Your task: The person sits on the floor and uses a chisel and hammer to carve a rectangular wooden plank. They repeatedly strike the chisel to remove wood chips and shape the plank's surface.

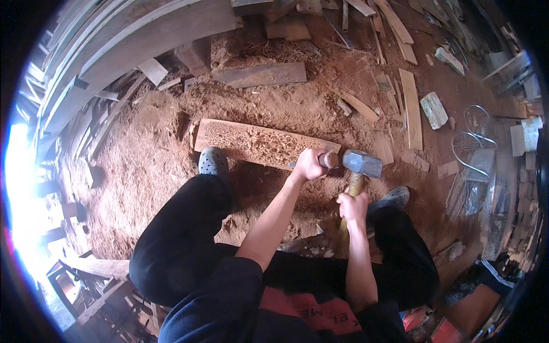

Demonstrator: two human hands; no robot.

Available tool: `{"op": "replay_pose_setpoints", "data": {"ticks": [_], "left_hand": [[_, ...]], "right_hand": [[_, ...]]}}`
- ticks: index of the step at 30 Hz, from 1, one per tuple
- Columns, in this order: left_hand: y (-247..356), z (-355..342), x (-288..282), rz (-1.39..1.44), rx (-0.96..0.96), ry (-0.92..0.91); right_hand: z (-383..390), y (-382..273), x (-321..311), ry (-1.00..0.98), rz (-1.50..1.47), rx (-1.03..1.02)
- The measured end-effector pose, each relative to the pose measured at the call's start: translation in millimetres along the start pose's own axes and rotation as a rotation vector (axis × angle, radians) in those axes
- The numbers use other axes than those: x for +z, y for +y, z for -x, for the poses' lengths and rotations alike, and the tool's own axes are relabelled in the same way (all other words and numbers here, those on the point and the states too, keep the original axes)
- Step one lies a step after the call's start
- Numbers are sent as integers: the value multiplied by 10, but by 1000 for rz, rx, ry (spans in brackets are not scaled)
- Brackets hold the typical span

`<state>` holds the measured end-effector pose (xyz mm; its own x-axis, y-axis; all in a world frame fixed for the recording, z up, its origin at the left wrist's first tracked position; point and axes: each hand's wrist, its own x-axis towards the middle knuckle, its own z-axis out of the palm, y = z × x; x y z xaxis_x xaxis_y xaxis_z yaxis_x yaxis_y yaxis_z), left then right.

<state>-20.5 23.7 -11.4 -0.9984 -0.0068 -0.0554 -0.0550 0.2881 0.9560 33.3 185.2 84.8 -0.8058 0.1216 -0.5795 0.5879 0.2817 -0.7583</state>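
Observation:
A long wooden board [251, 143] lies on the sawdust in front of me, its upper face covered with carved hollows and ridges. My left hand [311, 164] is closed round a chisel [329, 160]; the round wooden butt of its handle sticks out to the right. The chisel's blade is mostly hidden by the hand, over the board's right part. My right hand [353, 206] grips the wooden handle of a hammer [363, 164]. Its heavy grey metal head is just right of the chisel's butt, seemingly apart from it. My left foot in a grey clog [213, 162] touches the board's near left edge.
Stacked planks [154, 43] fill the upper left. Beyond the board lies a loose timber offcut [263, 75]. Scattered boards [410, 108], a pale block [434, 111] and a bent-metal frame [474, 151] are on the right. My right clog [396, 198] rests near the hammer.

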Motion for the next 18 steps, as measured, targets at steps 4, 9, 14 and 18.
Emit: {"op": "replay_pose_setpoints", "data": {"ticks": [4,9,14,18], "left_hand": [[-2,-24,-30,-51,-37,-35],[-105,-78,-185,325,71,130],[-391,159,-825,1101,-68,804],[-760,579,-1507,1246,239,901]], "right_hand": [[16,240,-204,11,-87,78],[-13,425,-257,5,-81,109],[-53,403,-201,-18,-81,109],[-72,378,-93,-57,-47,150]]}}
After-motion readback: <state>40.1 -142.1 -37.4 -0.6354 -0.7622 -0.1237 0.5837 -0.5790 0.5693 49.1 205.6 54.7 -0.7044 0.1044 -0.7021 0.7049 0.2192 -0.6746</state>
